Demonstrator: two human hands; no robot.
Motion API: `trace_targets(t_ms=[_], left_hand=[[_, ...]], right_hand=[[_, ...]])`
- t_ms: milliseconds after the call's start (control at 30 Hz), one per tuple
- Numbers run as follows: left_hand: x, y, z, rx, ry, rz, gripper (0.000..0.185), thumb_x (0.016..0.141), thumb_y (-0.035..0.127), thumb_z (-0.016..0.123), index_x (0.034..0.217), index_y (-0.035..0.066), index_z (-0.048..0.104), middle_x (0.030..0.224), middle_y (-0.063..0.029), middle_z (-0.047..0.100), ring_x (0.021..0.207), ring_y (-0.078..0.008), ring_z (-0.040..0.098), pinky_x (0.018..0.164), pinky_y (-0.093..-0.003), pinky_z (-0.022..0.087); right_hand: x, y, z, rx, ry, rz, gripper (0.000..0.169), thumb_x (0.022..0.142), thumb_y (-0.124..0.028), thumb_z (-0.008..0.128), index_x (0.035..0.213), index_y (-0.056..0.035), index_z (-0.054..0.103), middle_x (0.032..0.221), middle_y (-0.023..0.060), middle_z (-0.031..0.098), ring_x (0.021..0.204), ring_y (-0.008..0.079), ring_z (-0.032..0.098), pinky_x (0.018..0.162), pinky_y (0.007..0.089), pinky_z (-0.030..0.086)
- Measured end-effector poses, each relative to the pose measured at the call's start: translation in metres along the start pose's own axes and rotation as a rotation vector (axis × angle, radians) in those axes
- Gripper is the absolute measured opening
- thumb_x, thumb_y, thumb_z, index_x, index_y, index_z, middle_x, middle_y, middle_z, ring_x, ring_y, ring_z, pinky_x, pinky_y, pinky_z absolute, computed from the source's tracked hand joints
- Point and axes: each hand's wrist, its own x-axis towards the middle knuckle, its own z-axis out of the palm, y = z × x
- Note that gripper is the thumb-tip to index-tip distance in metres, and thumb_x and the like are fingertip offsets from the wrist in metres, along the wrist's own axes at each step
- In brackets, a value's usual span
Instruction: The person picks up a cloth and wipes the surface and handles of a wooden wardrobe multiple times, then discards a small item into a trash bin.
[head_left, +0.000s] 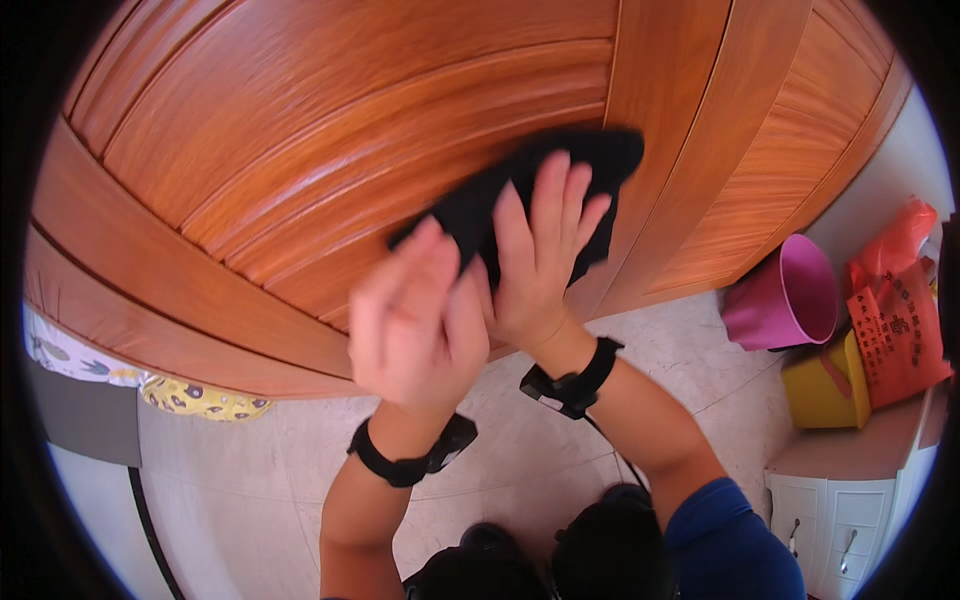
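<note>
A black cloth (555, 172) lies spread against the lower part of a brown wooden door (360, 97) with raised moulded panels. My right hand (544, 247) presses flat on the cloth, its fingers spread. My left hand (420, 322) is at the cloth's lower left corner, blurred, with the corner at its bent fingertips. Whether it grips that corner is hard to tell. Black straps with small boxes circle both wrists.
On the right stand a pink bin (780, 292), a yellow bin (829, 382), a red bag (900, 322) bearing writing and a white cabinet (832, 525). Patterned fabric (202, 397) shows past the door's lower left edge. Pale tiles (487, 427) cover the floor.
</note>
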Motion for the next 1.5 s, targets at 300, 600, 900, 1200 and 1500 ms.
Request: trace_targets(t_ms=[300, 600, 900, 1200, 1500], left_hand=[[-0.173, -0.015, -0.042, 0.026, -0.596, -0.259, 0.022, 0.073, -0.001, 0.066, 0.095, 0.005, 0.064, 0.095, -0.0113, 0.065, 0.084, -0.0268, 0.063, 0.071, -0.0347, 0.052], [0.024, -0.042, -0.099, 0.133, 0.201, -0.228, 0.021, 0.082, -0.005, 0.060, 0.099, -0.001, 0.049, 0.099, -0.0152, 0.057, 0.089, -0.0230, 0.057, 0.079, -0.0351, 0.049], [-0.201, -0.047, -0.117, 0.242, -0.673, -0.398, 0.018, 0.069, 0.001, 0.066, 0.083, 0.005, 0.055, 0.089, -0.0148, 0.060, 0.080, -0.0307, 0.060, 0.068, -0.0355, 0.050], [-0.036, -0.057, -0.143, 0.181, 0.109, -0.307, 0.022, 0.084, -0.001, 0.058, 0.103, -0.001, 0.048, 0.107, -0.0123, 0.052, 0.092, -0.0216, 0.054, 0.079, -0.0321, 0.047], [-0.209, -0.072, -0.174, 0.275, -0.566, -0.605, 0.010, 0.081, -0.001, 0.060, 0.085, -0.001, 0.051, 0.087, -0.0106, 0.049, 0.076, -0.0202, 0.053, 0.066, -0.0279, 0.047]], right_hand=[[-0.204, 0.024, -0.027, -0.079, -0.609, 0.187, 0.046, 0.075, -0.029, 0.067, 0.110, -0.0002, 0.055, 0.127, 0.0298, 0.039, 0.119, 0.0448, 0.036, 0.095, 0.0671, 0.018], [0.025, -0.090, 0.030, 0.242, -0.073, -0.149, 0.042, 0.079, -0.022, 0.056, 0.121, -0.0165, 0.058, 0.135, 0.0149, 0.046, 0.128, 0.0295, 0.039, 0.110, 0.0542, 0.001], [-0.197, 0.006, 0.007, -0.051, -0.902, -0.464, 0.041, 0.082, -0.025, 0.054, 0.123, -0.0178, 0.055, 0.129, -0.0002, 0.050, 0.114, 0.0098, 0.046, 0.094, 0.0410, 0.033], [-0.028, -0.126, 0.056, 0.271, -0.226, -0.165, 0.035, 0.086, -0.025, 0.051, 0.117, -0.0115, 0.058, 0.134, 0.0056, 0.047, 0.124, 0.0191, 0.040, 0.103, 0.0544, 0.017], [-0.174, -0.053, 0.064, 0.329, -0.721, -0.495, 0.041, 0.085, -0.015, 0.048, 0.125, -0.0153, 0.052, 0.122, -0.0055, 0.054, 0.113, 0.0041, 0.046, 0.102, 0.0216, 0.028]])
